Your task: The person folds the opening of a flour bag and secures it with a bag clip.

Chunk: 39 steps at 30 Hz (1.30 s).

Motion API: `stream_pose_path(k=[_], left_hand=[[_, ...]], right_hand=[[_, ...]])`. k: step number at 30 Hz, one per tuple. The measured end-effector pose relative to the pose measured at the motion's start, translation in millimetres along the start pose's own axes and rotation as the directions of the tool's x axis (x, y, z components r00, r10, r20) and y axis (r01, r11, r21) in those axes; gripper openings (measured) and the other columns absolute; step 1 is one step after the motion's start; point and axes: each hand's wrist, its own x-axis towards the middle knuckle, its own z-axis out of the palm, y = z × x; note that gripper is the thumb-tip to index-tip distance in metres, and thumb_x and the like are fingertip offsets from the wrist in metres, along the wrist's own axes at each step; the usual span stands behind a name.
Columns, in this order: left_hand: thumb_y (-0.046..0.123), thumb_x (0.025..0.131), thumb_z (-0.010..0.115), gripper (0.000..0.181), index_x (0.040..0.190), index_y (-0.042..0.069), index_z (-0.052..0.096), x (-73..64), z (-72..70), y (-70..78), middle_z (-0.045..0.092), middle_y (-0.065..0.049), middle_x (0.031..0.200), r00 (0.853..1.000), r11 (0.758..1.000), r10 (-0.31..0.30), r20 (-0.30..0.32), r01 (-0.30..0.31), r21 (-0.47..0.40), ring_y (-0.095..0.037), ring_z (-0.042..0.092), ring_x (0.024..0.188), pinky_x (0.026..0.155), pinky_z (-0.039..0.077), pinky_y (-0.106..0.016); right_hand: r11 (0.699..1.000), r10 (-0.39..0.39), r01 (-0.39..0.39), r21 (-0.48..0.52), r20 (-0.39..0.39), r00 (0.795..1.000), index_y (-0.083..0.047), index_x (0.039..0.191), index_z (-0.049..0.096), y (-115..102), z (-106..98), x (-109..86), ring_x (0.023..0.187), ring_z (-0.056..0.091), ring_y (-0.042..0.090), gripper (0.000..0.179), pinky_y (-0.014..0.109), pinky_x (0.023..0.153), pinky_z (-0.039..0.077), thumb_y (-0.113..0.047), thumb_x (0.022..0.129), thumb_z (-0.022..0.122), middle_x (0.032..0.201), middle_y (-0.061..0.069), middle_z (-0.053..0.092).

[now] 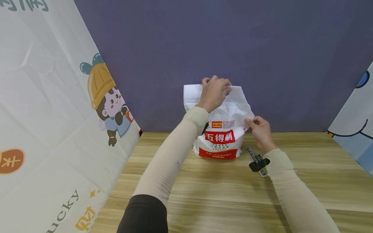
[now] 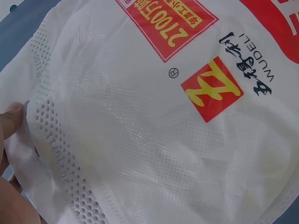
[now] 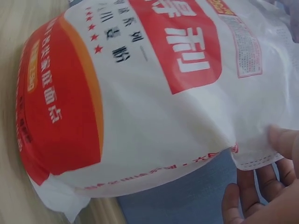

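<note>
A white woven bag (image 2: 154, 135) with red and yellow print fills the view, a fingertip (image 2: 10, 119) touching its perforated edge.

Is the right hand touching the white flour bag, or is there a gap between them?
Touching. In the right wrist view the right hand pinches the side edge of the flour bag between thumb and fingers; the head view agrees.

Bright, even light; wrist views slightly blurred
</note>
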Motion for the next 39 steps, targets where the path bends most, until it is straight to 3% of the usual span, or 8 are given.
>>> stream_pose_path(k=[8, 14, 30, 34, 39], left_hand=[[0.037, 0.103, 0.059, 0.018, 0.113, 0.031, 0.073, -0.1, 1.2, 0.3, 0.073, 0.018, 0.112, 0.999, 1.0, 0.026, -0.025, -0.026, 0.011, -0.007, 0.056, 0.108, 0.118, 0.025, -0.043], [0.037, 0.103, 0.06, 0.017, 0.111, 0.031, 0.073, 0.0, 1.7, -0.5, 0.073, 0.018, 0.112, 0.998, 0.999, 0.042, -0.042, -0.04, 0.033, -0.007, 0.056, 0.107, 0.117, 0.026, -0.043], [0.036, 0.103, 0.059, 0.018, 0.113, 0.03, 0.073, -1.5, -0.1, -1.5, 0.074, 0.017, 0.114, 0.996, 0.996, 0.07, -0.063, -0.066, 0.064, -0.008, 0.058, 0.109, 0.118, 0.026, -0.045], [0.036, 0.104, 0.058, 0.017, 0.112, 0.03, 0.073, -3.2, 0.0, -2.4, 0.074, 0.018, 0.113, 0.995, 0.995, 0.077, -0.067, -0.073, 0.062, -0.007, 0.058, 0.108, 0.118, 0.026, -0.045], [0.036, 0.104, 0.058, 0.017, 0.112, 0.031, 0.073, -4.2, 0.8, -4.4, 0.074, 0.018, 0.113, 0.994, 0.995, 0.084, -0.065, -0.08, 0.06, -0.007, 0.058, 0.107, 0.118, 0.028, -0.044]], right_hand=[[0.984, -0.093, 0.084, -0.156, -0.047, 0.995, -0.004, 0.101, 0.051, -1.1, 2.8, -2.3, 0.083, 0.049, 0.012, 0.032, 0.021, 0.068, 0.045, -0.035, 0.104, 0.057, 0.095, 0.002, 0.052], [0.948, -0.172, 0.154, -0.28, -0.041, 0.984, -0.001, 0.104, 0.052, 1.2, 1.7, -2.3, 0.083, 0.049, 0.018, 0.035, 0.023, 0.066, 0.044, -0.036, 0.106, 0.054, 0.098, 0.011, 0.055], [0.833, -0.404, 0.351, -0.429, -0.036, 0.914, 0.001, 0.096, 0.053, 5.7, -0.6, 0.9, 0.075, 0.053, 0.024, 0.026, 0.027, 0.063, 0.042, -0.024, 0.104, 0.058, 0.088, 0.02, 0.064], [0.825, -0.414, 0.359, -0.436, -0.034, 0.91, 0.0, 0.095, 0.053, 7.1, -1.1, 0.8, 0.078, 0.054, 0.025, 0.024, 0.028, 0.066, 0.041, -0.023, 0.103, 0.058, 0.09, 0.02, 0.065], [0.844, -0.392, 0.343, -0.413, -0.037, 0.919, -0.001, 0.096, 0.055, 7.2, -1.5, -0.7, 0.079, 0.054, 0.023, 0.023, 0.025, 0.064, 0.042, -0.022, 0.103, 0.059, 0.093, 0.02, 0.066]])
